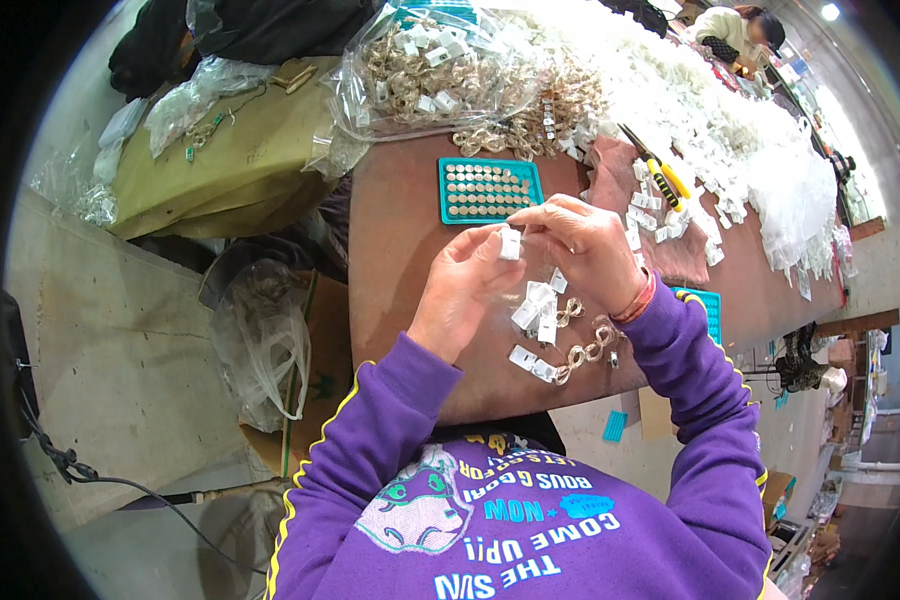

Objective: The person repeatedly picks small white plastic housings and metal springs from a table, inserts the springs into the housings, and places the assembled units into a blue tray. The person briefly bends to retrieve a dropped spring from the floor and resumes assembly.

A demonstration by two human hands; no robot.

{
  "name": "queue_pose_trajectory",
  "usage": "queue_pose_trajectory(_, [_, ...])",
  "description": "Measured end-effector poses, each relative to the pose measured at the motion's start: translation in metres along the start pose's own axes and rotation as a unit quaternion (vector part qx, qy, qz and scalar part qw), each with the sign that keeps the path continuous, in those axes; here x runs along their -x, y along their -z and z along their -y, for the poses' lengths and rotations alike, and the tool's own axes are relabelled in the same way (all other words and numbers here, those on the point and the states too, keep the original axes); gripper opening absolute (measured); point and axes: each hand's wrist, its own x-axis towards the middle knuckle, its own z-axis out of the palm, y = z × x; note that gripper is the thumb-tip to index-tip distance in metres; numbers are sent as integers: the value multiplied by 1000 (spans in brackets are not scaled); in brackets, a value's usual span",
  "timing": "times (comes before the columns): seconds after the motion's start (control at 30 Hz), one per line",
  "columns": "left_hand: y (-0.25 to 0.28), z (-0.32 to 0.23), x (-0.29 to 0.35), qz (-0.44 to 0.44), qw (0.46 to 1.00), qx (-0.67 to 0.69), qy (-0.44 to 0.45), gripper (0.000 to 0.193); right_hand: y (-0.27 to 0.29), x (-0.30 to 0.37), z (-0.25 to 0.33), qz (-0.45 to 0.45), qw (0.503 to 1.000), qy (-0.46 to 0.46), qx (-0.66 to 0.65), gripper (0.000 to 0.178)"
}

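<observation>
Between the thumb and fingers of my left hand is a small white plastic case, held up over the table. My right hand comes in from the other side, its fingers pinched together close to the top of the case. Whatever those fingertips hold is too small to make out. Just beyond both hands lies a teal tray with rows of round, silvery coin-like discs. Below my hands, several more white cases rest on the table beside coiled thin wires.
A clear plastic bag and a heap of coiled wires with white cases lie at the back. Yellow-and-black pliers rest on a pink cloth. White pieces pile up at the far right. Another person sits beyond.
</observation>
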Motion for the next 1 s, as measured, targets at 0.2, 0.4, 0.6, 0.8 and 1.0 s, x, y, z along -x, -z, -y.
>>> queue_pose_trajectory(0.2, [-1,0,1,-6,999,-31,2,24,7,-6,7,54,995,67,46,37])
queue_pose_trajectory(0.4, [-1,2,-1,13,987,-151,-54,24,1,-6,6,112,974,118,159,36])
queue_pose_trajectory(0.6, [-1,-1,2,5,996,-91,-8,23,-6,5,5,-6,992,-96,-82,9])
queue_pose_trajectory(0.8, [2,2,0,28,999,-27,20,21,-10,11,1,-18,1000,-10,20,7])
queue_pose_trajectory(1.0, [3,5,0,18,1000,2,14,21,-29,14,5,-68,997,-12,27,7])
